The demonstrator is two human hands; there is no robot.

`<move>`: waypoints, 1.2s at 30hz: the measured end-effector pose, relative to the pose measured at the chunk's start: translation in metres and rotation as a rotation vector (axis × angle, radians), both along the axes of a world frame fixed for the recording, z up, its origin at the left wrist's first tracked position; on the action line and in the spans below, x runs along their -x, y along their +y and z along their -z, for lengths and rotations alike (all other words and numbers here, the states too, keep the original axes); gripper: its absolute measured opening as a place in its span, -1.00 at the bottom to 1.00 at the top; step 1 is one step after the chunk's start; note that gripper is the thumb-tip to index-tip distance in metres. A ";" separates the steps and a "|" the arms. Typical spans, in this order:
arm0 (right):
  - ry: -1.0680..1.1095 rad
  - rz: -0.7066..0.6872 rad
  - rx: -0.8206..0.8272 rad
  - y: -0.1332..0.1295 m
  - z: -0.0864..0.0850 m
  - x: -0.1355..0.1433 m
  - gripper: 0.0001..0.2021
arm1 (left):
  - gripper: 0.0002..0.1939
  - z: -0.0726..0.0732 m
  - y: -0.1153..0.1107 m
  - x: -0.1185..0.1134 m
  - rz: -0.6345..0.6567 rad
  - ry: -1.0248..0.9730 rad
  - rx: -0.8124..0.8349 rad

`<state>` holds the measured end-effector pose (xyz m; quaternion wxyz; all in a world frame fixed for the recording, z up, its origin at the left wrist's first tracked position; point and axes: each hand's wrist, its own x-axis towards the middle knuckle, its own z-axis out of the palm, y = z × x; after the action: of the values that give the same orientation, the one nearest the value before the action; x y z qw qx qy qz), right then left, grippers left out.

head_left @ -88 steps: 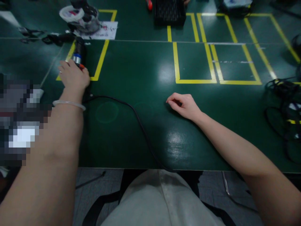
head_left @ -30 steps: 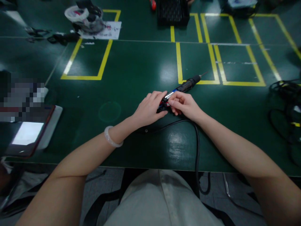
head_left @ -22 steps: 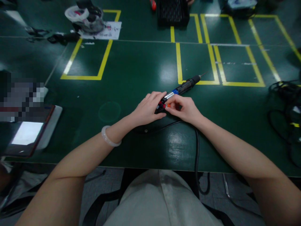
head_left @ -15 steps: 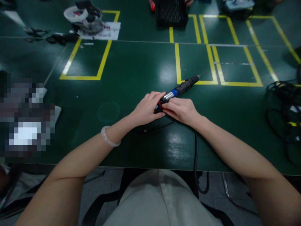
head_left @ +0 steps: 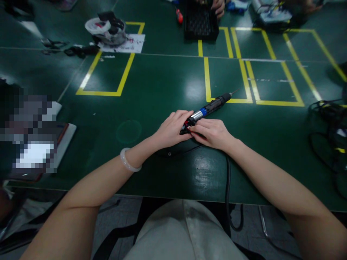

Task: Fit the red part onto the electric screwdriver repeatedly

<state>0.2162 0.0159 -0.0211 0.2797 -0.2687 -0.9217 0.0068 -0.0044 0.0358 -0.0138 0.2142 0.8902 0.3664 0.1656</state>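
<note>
An electric screwdriver [head_left: 214, 105] with a dark body, a silver section, a blue band and a thin bit lies slantwise on the green table, its bit pointing up and to the right. My left hand [head_left: 173, 130] is curled round its rear end, thumb below and fingers above. At that same end my right hand [head_left: 210, 133] pinches with thumb and fingers by a small red and black part [head_left: 185, 126]. Fingers cover most of this part, so its exact kind is hidden. A thick black cable [head_left: 228, 177] comes out below my right wrist and hangs over the table's front edge.
Yellow tape [head_left: 119, 77] marks areas on the green table [head_left: 162, 83]. Across it are a black tray [head_left: 202, 34] with another person's hand, a red-handled tool [head_left: 179, 17] and a wrapped bundle on white paper [head_left: 135, 43]. Cables [head_left: 328, 108] lie at right; pixelated items at left.
The whole view has shifted slightly downward and to the right, as the head moved. Another person's hand shows more at the black tray. Both my hands keep their place on the electric screwdriver.
</note>
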 end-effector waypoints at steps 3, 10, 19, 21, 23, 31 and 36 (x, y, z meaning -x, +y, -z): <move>-0.003 0.007 0.038 -0.001 0.001 0.000 -0.79 | -0.25 0.000 -0.001 0.000 -0.005 0.004 -0.006; 0.009 0.018 0.074 -0.003 0.001 0.001 -0.78 | -0.24 -0.002 -0.007 -0.005 -0.049 0.092 -0.067; 0.115 0.021 0.149 0.000 0.003 -0.001 -0.80 | -0.35 -0.004 -0.014 -0.012 -0.091 0.197 -0.151; 0.167 0.057 0.230 0.001 0.003 -0.002 -0.82 | -0.35 -0.005 -0.015 -0.014 -0.096 0.203 -0.155; 0.214 0.086 0.295 0.003 0.004 -0.004 -0.84 | -0.33 -0.005 -0.015 -0.015 -0.100 0.212 -0.152; 0.332 0.204 0.369 0.009 0.003 -0.009 -0.88 | -0.31 -0.003 -0.007 -0.007 -0.120 0.191 -0.167; 0.328 0.196 0.404 0.009 0.005 -0.009 -0.87 | -0.31 -0.002 0.010 0.012 -0.208 0.216 -0.175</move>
<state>0.2256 0.0244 -0.0257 0.3653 -0.4020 -0.8138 0.2067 -0.0161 0.0454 -0.0119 0.0768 0.8755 0.4615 0.1213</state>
